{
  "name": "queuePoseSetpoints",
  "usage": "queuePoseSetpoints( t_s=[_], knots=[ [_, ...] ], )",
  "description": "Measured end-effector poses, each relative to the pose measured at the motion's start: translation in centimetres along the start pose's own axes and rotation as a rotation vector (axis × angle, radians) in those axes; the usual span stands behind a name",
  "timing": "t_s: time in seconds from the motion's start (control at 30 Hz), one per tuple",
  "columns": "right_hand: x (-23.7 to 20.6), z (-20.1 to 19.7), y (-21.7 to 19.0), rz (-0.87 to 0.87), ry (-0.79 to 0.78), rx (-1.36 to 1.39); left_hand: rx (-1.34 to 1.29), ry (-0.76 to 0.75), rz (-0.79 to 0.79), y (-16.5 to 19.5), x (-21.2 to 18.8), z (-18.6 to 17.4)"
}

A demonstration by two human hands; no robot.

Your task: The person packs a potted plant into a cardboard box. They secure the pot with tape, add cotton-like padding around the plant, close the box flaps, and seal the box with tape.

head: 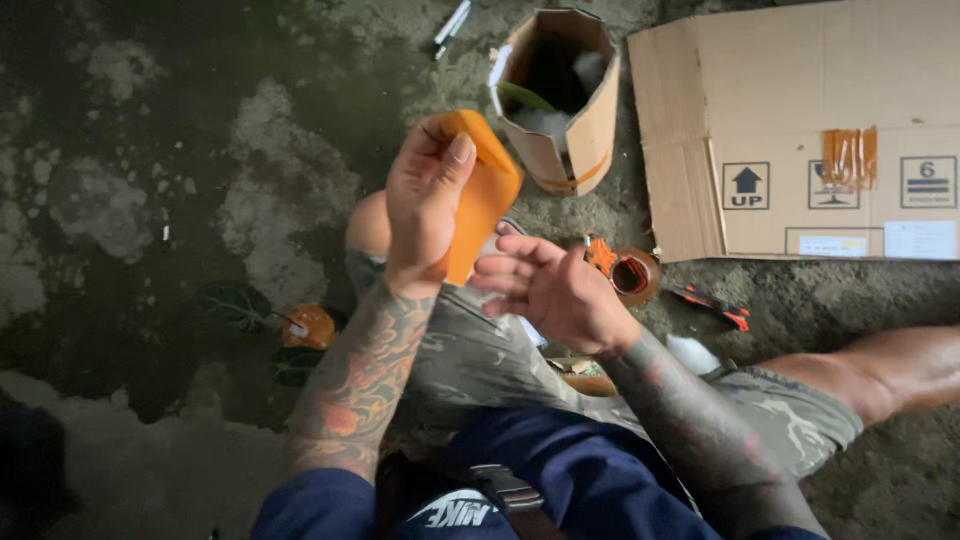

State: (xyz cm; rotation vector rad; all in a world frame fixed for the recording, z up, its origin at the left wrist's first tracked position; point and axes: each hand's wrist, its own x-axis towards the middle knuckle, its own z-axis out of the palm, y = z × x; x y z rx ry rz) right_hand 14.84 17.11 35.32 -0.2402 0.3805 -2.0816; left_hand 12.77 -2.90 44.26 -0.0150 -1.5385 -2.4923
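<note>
Right over the lap, the left hand (425,205) was pinching an orange sheet (483,190) at its top edge, thumb over the fold, while the right hand (550,290) sat loose and open just under it, gripping nothing. Better to support that hanging lower end so it wouldn't flop. Further out sat a tape roll (632,275), then a small open cardboard box (560,95) on the floor

Orange envelope (485,195), brown cardboard box (560,95), camouflage shorts (480,350), navy shirt (590,470)
</note>
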Motion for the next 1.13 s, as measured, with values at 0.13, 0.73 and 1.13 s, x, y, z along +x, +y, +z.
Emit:
queuePoseSetpoints(
  t_s=[0.13, 0.73, 1.13],
  knots=[
    [2.8, 1.5, 1.3, 0.23, -0.247, 0.374, -0.081, -0.044, 0.05, 0.3, -1.3, 0.2],
    [2.1, 5.4, 3.1, -0.28, 0.309, -0.363, 0.355, -0.248, 0.431, 2.2, -3.8, 1.7],
    [1.7, -2.1, 1.9, -1.122, 0.244, -1.891, 0.609, 0.111, -0.254, 8.1, -9.0, -3.4]
  ],
)
